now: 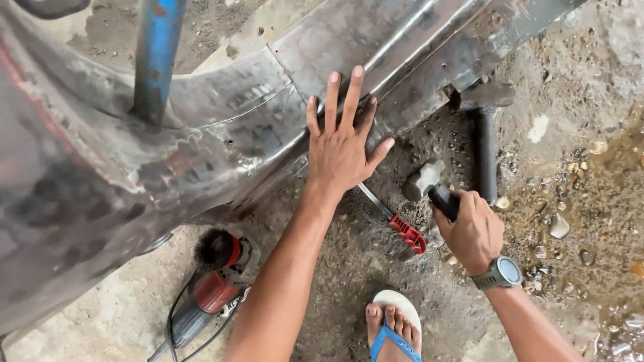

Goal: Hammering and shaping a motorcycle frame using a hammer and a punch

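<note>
My left hand [341, 144] lies flat with fingers spread on the lower edge of a large bare, scorched sheet-metal panel [221, 127] that runs across the upper view. My right hand [473, 231], with a grey watch on the wrist, grips the black handle of a hammer [426, 179]. Its blocky grey head points up-left, a short way right of my left hand and just below the panel's edge.
An angle grinder [215, 278] with a wire brush wheel lies on the dirt floor at lower left, its cable trailing. A red-handled tool [402, 228] lies between my arms. A blue pipe [155, 57] stands upper left. A dark stand [484, 144] props the panel. My foot wears a blue sandal [394, 328].
</note>
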